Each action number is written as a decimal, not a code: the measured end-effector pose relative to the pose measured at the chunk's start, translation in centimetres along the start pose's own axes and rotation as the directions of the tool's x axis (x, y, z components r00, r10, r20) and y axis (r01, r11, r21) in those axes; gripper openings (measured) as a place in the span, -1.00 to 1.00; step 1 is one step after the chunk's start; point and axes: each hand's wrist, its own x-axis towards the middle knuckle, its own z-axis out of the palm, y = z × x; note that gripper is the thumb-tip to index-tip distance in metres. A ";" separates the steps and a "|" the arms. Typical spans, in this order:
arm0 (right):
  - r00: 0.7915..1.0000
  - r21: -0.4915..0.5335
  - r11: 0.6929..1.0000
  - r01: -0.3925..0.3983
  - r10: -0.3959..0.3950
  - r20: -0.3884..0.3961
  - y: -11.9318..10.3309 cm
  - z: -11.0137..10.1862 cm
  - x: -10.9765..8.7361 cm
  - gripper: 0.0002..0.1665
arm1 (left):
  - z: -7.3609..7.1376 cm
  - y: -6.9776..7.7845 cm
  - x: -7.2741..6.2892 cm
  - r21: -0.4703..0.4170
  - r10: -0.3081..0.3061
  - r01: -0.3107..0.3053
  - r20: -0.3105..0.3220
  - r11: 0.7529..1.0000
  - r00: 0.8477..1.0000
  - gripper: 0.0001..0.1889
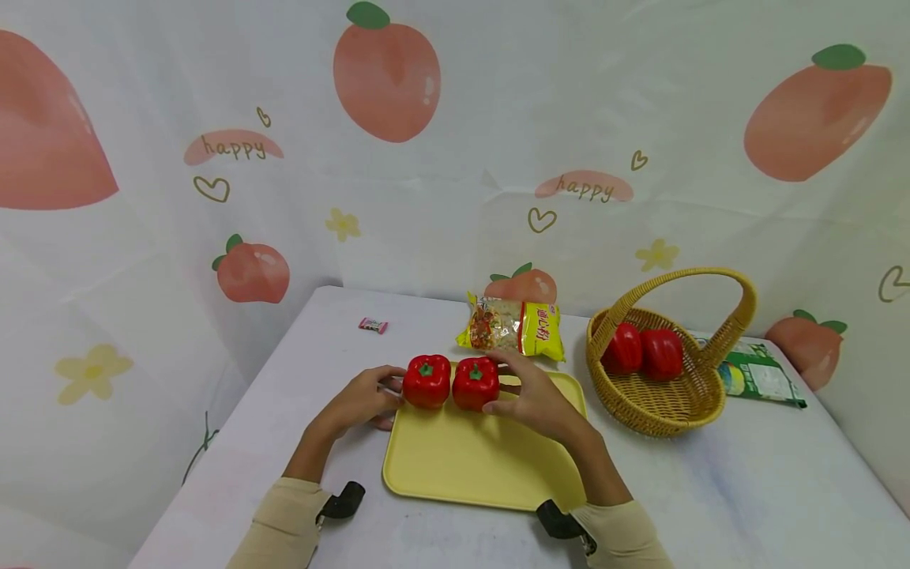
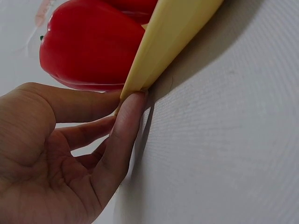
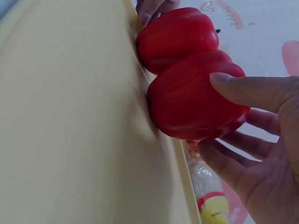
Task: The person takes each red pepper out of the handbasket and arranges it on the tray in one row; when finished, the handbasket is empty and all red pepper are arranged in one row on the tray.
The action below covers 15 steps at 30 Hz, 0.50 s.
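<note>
Two red bell peppers with green stems stand side by side at the far edge of a yellow tray (image 1: pixel 483 466). My right hand (image 1: pixel 533 399) holds the right bell pepper (image 1: pixel 475 385), its thumb (image 3: pixel 233 86) on the near side and the other fingers behind it. Next to the left bell pepper (image 1: pixel 426 382) is my left hand (image 1: pixel 361 399). In the left wrist view its thumb (image 2: pixel 128 116) and forefinger pinch the tray's rim (image 2: pixel 152 56), right below that pepper.
A wicker basket (image 1: pixel 657 423) with two red peppers (image 1: pixel 662 354) stands on the right, a green packet (image 1: pixel 761 375) behind it. Beyond the tray lies a yellow pasta bag (image 1: pixel 543 332). One small pink-wrapped sweet (image 1: pixel 373 325) lies at the back left. A printed cloth hangs behind the table.
</note>
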 end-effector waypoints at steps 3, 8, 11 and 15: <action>1.000 -0.005 1.000 -0.009 0.009 -0.004 0.0 0.0 0.0 -0.02 | 0.0 0.0 0.0 -0.001 0.001 -0.001 0.000 1.000 1.000 -0.37; 1.000 -0.013 1.000 -0.013 0.013 -0.002 -0.1 -0.1 -0.1 -0.01 | 0.0 0.0 0.0 -0.006 0.000 0.000 0.003 1.000 1.000 -0.38; 1.000 -0.014 1.000 -0.002 0.002 0.000 0.0 -0.1 -0.1 -0.04 | 0.0 0.0 0.0 -0.007 -0.002 0.002 0.003 1.000 1.000 -0.38; 1.000 -0.017 1.000 0.011 -0.011 0.000 0.1 -0.1 0.0 -0.06 | 0.0 0.0 0.0 -0.003 -0.004 0.004 0.002 1.000 1.000 -0.38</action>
